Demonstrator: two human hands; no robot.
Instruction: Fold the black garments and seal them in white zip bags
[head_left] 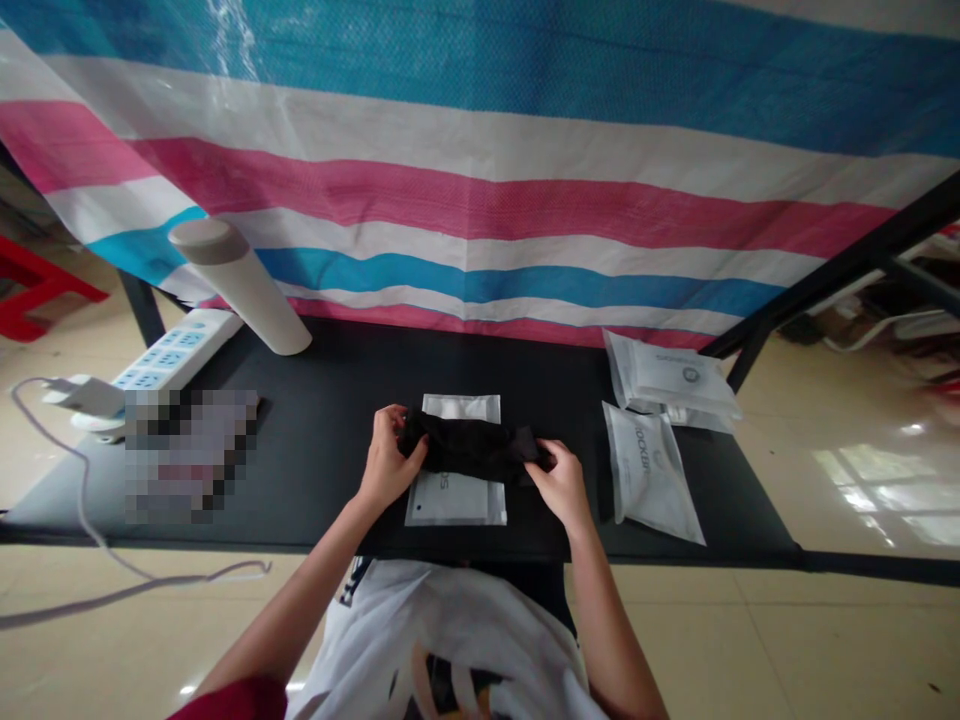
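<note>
A long bundle of black cloth [472, 446] is stretched sideways between my hands, its exact kind hard to make out. My left hand [388, 462] pinches its left end, thumb toward me. At the other end, my right hand [559, 480] grips it between thumb and fingers. Beneath the cloth a whitish printed plastic bag [457, 503] lies flat on the black table [330, 400]; the cloth covers the bag's middle.
On the right lie similar filled bags [652, 470], [679, 378] in a loose group. A white bottle [255, 290] stands at the back left, near a power strip [184, 350] with a plugged-in charger [86, 397] and cable. A pixelated flat object [191, 455] lies left. Striped sheeting [465, 190] hangs behind.
</note>
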